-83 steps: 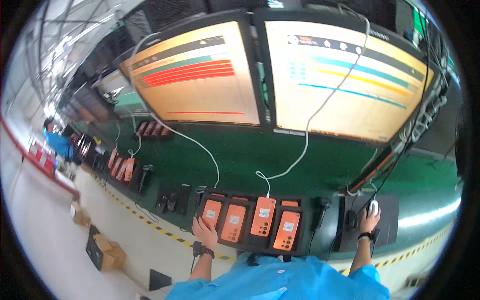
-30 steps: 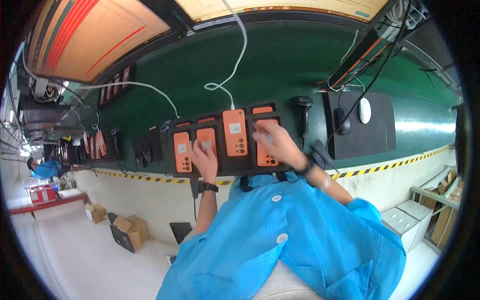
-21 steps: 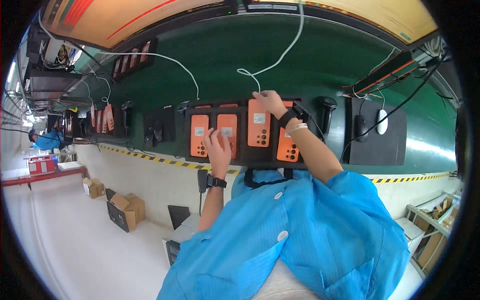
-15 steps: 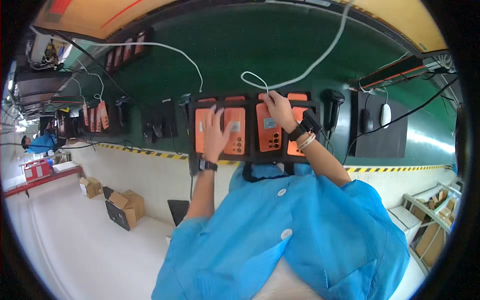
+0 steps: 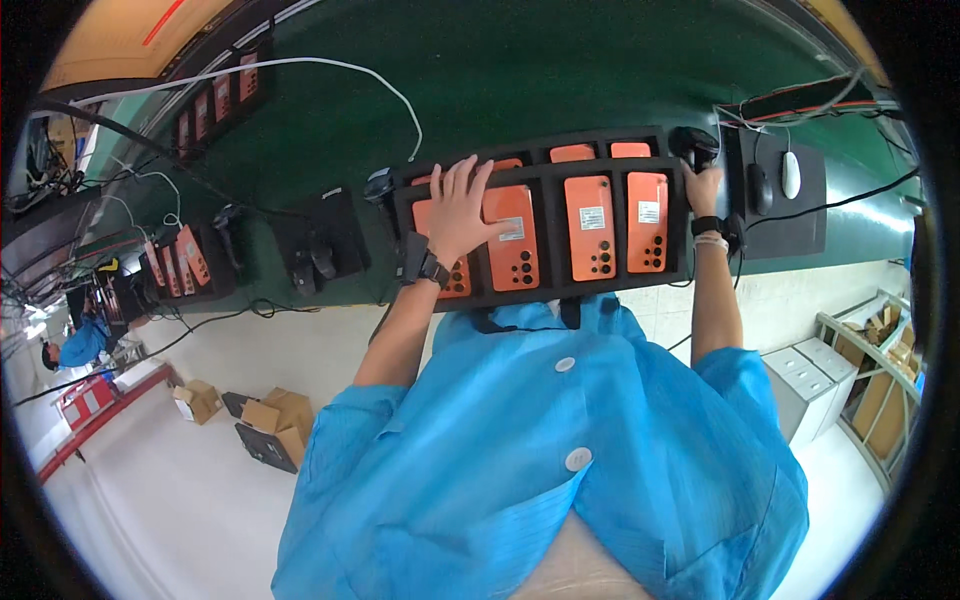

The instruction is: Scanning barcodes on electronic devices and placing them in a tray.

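Observation:
In front of me lies a black foam tray (image 5: 550,290) holding orange smartphones with their camera sides up and white labels on them. Two phones, one in the middle (image 5: 590,250) and one at the right (image 5: 648,245), show fully. My left hand (image 5: 460,212) rests open, fingers spread, over the tray's left part, partly hiding the leftmost phone (image 5: 455,280) and touching the edge of the phone beside it (image 5: 514,265). At the tray's right end my right hand (image 5: 704,185) is closed around a black handheld scanner (image 5: 694,144); its lower part is hidden.
Behind the front row, more orange phones (image 5: 572,153) show in a second tray. Another scanner (image 5: 380,186) stands left of the tray. Two mice, black (image 5: 761,188) and white (image 5: 790,175), lie on a dark mat at right. A white cable (image 5: 395,95) crosses the green bench.
My right hand has left the white cable and the phone and moved right to the scanner. The right-hand cable is out of view. My left hand stays over the tray's left part.

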`<state>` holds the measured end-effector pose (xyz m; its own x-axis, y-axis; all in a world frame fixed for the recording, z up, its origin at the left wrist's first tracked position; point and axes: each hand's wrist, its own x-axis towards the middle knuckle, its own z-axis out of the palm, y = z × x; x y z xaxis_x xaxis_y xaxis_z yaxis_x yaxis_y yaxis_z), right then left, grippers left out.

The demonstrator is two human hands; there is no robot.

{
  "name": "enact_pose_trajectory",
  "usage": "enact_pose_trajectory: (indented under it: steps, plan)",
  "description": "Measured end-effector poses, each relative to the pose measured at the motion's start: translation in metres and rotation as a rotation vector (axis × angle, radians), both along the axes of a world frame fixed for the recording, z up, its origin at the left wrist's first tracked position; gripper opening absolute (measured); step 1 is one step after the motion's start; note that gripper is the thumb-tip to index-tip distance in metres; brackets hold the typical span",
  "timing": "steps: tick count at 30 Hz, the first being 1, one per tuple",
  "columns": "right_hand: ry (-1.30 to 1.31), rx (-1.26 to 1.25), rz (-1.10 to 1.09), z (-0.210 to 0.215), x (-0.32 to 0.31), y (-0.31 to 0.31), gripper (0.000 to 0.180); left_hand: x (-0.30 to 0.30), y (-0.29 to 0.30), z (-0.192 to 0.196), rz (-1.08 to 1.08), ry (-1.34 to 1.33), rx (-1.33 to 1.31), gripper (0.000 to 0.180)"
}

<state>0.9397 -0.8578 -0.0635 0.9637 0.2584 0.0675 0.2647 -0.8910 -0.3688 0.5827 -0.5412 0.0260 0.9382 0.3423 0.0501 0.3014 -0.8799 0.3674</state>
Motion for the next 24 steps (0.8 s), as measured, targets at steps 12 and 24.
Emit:
enact_pose_trajectory:
  steps: [12, 24]
  plan:
    - [0.696, 0.744, 0.072, 0.163, -0.16, 0.021, 0.04, -0.017, 0.005, -0.016, -0.002, -0.054, 0.003, 0.101]
    - [0.834, 0.531, 0.432, 0.177, -0.296, 0.09, 0.052, -0.015, 0.002, -0.009, -0.007, -0.134, 0.084, 0.095]
